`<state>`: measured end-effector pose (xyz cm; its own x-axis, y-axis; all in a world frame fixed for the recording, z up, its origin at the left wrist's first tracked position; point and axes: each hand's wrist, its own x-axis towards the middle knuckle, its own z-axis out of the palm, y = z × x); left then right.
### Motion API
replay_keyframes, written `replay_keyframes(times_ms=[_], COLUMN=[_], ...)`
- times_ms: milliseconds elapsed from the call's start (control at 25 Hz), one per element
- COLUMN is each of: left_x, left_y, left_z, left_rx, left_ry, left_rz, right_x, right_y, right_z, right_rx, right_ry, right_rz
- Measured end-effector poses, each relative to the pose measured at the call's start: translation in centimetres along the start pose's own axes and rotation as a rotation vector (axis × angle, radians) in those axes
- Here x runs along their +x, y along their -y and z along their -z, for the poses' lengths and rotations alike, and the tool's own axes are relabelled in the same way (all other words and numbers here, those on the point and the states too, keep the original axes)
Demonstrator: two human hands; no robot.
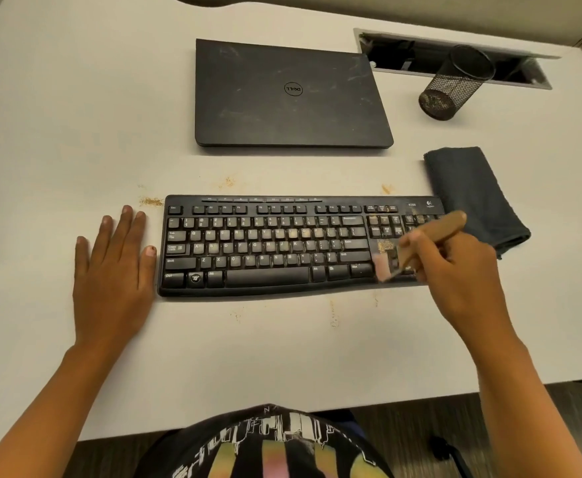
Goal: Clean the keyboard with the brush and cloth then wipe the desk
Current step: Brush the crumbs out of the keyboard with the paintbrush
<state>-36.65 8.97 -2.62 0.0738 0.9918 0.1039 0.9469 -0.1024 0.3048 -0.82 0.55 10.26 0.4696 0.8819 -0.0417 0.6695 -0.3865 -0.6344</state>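
Note:
A black keyboard [268, 246] lies across the middle of the white desk [248, 357], dusted with tan crumbs. My right hand [455, 274] grips a wooden-handled brush [436, 231]; its pale bristles touch the arrow-key area at the keyboard's right end and look blurred. My left hand [113, 270] rests flat on the desk, fingers straight, its thumb against the keyboard's left edge. A folded dark grey cloth [472, 194] lies on the desk just beyond the keyboard's right end.
A shut black laptop [289, 94] lies behind the keyboard. A black mesh pen cup [455, 84] lies tipped by a cable slot [455, 60] at the back right. Tan crumb patches [151, 201] dot the desk around the keyboard. The desk's front edge is near my torso.

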Motion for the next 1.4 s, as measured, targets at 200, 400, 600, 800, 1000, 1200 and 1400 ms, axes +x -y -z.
replay_keyframes(times_ms=[200,400,600,800,1000,1200,1400], left_x=[0.0,-0.1,0.0,0.0,0.0,-0.1,0.0], left_y=[0.0,0.1,0.1,0.0,-0.1,-0.1,0.0], left_z=[-0.1,-0.1,-0.2,-0.1,0.1,0.1,0.0], left_rx=[-0.007,-0.003,0.001,0.002,-0.008,-0.019,-0.016], left_ry=[-0.006,-0.011,-0.013,-0.014,-0.016,-0.030,-0.043], left_rz=[-0.004,0.000,-0.003,0.001,-0.002,-0.006,-0.013], right_x=[4.1,0.7,-0.7,-2.9,-1.9,0.4,-0.4], right_y=[1.0,-0.8,-0.2,-0.3,0.9,-1.2,-0.1], right_z=[-2.2,-0.4,-0.9,-1.9,-2.2,-0.2,-0.5], right_rx=[0.085,-0.106,0.057,-0.077,-0.046,-0.184,0.106], right_ry=[-0.096,0.115,-0.075,-0.073,0.147,0.098,0.133], right_rz=[0.018,0.045,0.058,0.106,0.484,0.422,0.297])
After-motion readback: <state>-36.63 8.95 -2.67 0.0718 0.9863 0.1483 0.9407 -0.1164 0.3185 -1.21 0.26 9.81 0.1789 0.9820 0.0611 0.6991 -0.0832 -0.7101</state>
